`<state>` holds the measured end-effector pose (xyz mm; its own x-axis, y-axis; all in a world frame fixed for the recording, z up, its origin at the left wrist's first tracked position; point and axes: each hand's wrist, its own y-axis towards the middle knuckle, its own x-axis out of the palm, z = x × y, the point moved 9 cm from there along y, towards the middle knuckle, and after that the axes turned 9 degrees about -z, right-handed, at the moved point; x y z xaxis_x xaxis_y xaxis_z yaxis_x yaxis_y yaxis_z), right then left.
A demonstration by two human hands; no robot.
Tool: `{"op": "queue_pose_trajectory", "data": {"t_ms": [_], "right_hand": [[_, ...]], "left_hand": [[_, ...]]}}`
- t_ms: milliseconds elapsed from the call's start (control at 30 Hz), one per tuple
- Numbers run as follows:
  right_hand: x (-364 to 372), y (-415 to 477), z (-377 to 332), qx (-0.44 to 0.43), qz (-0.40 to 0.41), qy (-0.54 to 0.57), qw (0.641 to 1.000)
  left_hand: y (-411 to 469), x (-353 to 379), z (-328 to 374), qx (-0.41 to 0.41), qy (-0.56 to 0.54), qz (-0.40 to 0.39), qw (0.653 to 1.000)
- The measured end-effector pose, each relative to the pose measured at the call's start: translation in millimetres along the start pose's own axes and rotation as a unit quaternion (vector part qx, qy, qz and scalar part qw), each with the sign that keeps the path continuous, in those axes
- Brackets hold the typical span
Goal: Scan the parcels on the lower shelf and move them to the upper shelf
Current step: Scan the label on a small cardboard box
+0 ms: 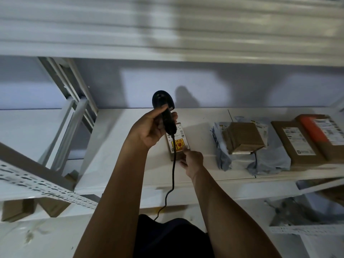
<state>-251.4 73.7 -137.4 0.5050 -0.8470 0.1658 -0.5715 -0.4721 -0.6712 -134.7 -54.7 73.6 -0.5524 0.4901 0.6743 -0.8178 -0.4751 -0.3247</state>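
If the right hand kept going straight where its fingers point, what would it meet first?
The small labelled parcel: the right hand points up and left at it, fingertips seemingly already at its near corner, though contact is hard to judge.

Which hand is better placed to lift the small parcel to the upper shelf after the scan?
The right hand. It pinches the near corner of the small parcel, while the left hand is occupied, gripping the scanner above it.

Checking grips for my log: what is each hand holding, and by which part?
The left hand grips the scanner by its handle; the right hand holds the box at its near corner.
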Motion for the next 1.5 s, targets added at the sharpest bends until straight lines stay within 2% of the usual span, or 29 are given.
{"op": "queue_pose_trajectory", "data": {"t_ms": [700,1300,1500], "right_hand": [[-2.3,9.7,1.5,0.002,-0.001,0.003,1.0],[-2.4,4.7,0.7,0.026,-0.02,0.026,0.999],[-2.7,6.3,-0.9,0.006,-0.002,0.012,1.0]], "left_hand": [[-3.7,18.3,1.9,0.005,-0.062,-0.022,0.998],[5.1,12.6,-9.4,-0.02,-0.057,-0.016,0.998],[10.3,7.9,-14.4,-0.028,-0.062,-0.018,0.998]]}}
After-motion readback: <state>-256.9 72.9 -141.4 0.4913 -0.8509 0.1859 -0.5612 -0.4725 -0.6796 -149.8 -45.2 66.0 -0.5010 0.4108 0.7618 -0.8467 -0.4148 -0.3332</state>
